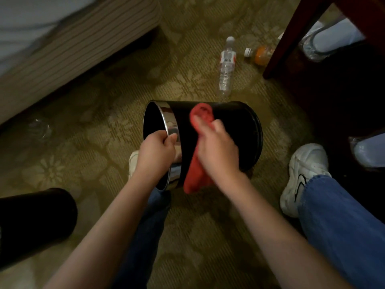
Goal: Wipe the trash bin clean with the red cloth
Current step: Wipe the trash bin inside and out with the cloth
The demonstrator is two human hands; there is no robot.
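We are steadying the trash bin, lying on its side over the floor with mouth left and base right, by curling the left hand round its rim while the right hand is clutching the red cloth against its upper wall.

Counted are one left hand, one right hand, one red cloth, one trash bin, one other black cylinder, one water bottle, one orange-drink bottle and two white sneakers.
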